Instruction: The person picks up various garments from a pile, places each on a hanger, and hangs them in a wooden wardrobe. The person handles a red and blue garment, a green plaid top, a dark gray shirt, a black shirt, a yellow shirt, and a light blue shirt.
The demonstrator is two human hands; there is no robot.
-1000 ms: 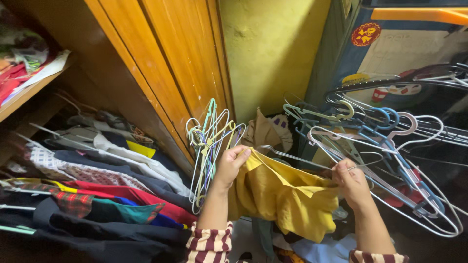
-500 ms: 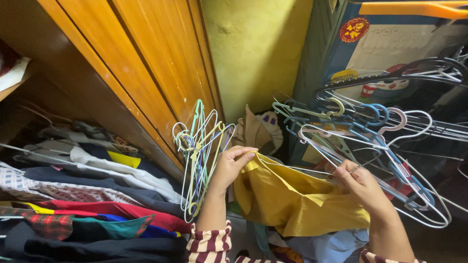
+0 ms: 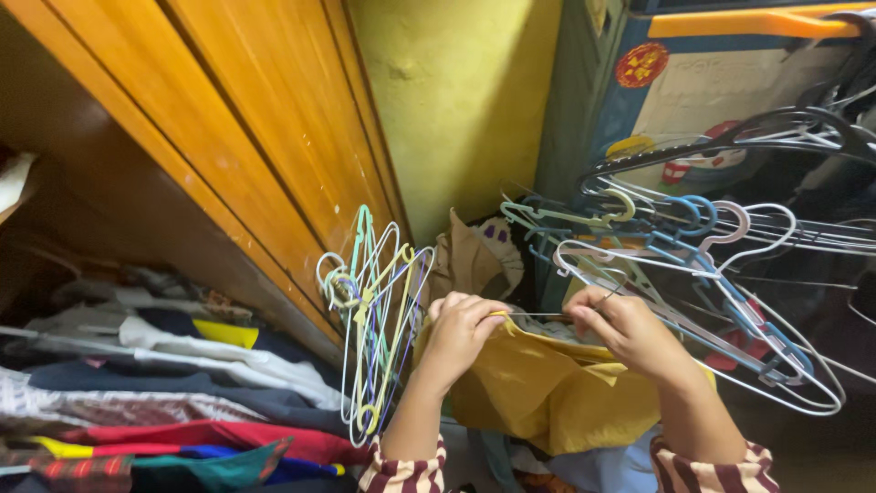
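Observation:
A mustard-yellow garment point(image 3: 538, 393) hangs between my hands, low in the middle of the view. My left hand point(image 3: 461, 333) pinches its upper edge on the left. My right hand point(image 3: 620, 329) grips the garment's top together with a thin metal wire hanger point(image 3: 534, 315) that runs across between both hands. The hands are close together, about a hand's width apart. Striped maroon-and-cream sleeves cover both wrists.
A bunch of pastel wire hangers point(image 3: 374, 319) hangs beside the orange wooden wardrobe door point(image 3: 255, 137). Folded and hung clothes point(image 3: 146, 393) fill the wardrobe at left. Several blue, white and pink hangers point(image 3: 693, 265) pile up at right before a blue cabinet point(image 3: 639, 100).
My hands have come closer together, the right one moving left along the hanger. The yellow garment is bunched up more. The camera has shifted slightly right.

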